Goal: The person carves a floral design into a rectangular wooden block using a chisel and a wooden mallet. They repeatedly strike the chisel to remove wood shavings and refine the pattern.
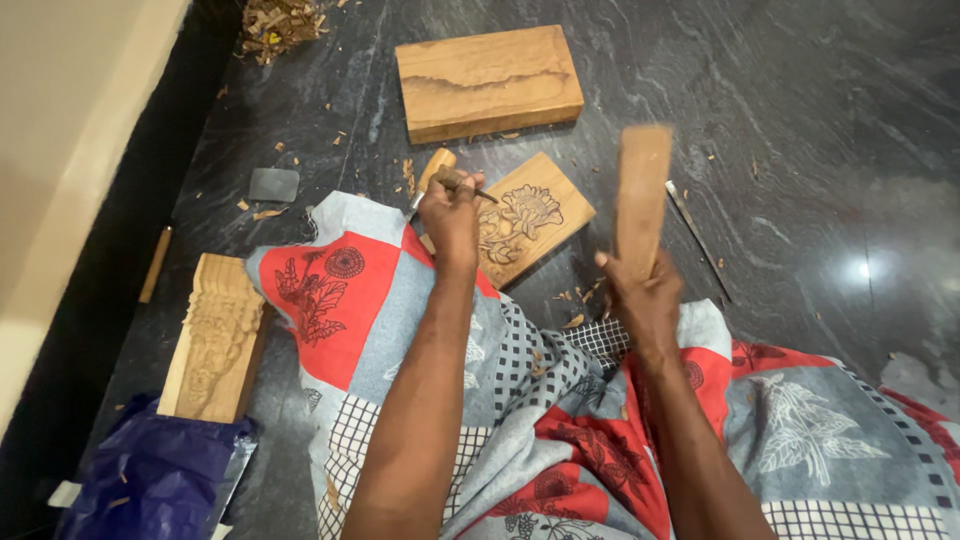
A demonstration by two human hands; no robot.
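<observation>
Evidently stiff and light, the wooden mallet (640, 200) sits gripped at its lower end by the right hand (640, 300); the left hand (450, 215) pinches a chisel (462, 185) over the carved panel (530, 228) at centre frame.

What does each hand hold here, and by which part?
Left hand: thin metal chisel, gripped along its shaft. Right hand: flat wooden mallet, gripped at its lower end.

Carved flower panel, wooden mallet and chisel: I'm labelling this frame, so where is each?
Carved flower panel (537, 215): head view, carved face.
Wooden mallet (640, 195): head view, flat blade.
Chisel (462, 184): head view, shaft above left hand.
</observation>
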